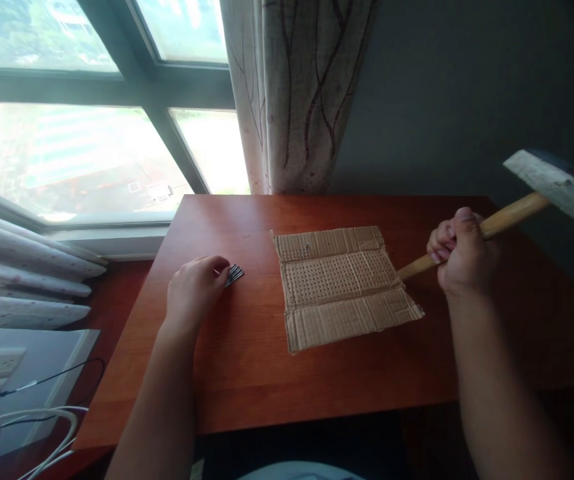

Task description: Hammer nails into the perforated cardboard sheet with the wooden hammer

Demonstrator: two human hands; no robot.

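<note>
My right hand point(464, 250) is wrapped round the wooden handle of a hammer point(514, 212). The hammer is raised at a slant, its metal head at the far right and partly cut off by the picture's edge. At the left of the table, my left hand point(194, 287) is closed in a pinch at the near end of a small fan of thin dark metal nails point(235, 273). Its fingertips partly hide them. Between the hands lies a folded-edge sheet of cardboard point(339, 327) with rows of small holes; a small dark nail or two seems to stand in its upper left part.
The reddish-brown wooden table point(247, 373) reaches to a window point(91, 160) and a patterned curtain point(301, 100). A grey wall point(427, 100) rises behind it. Down at the left are a wall socket point(1, 365) and loose white cables point(61, 420).
</note>
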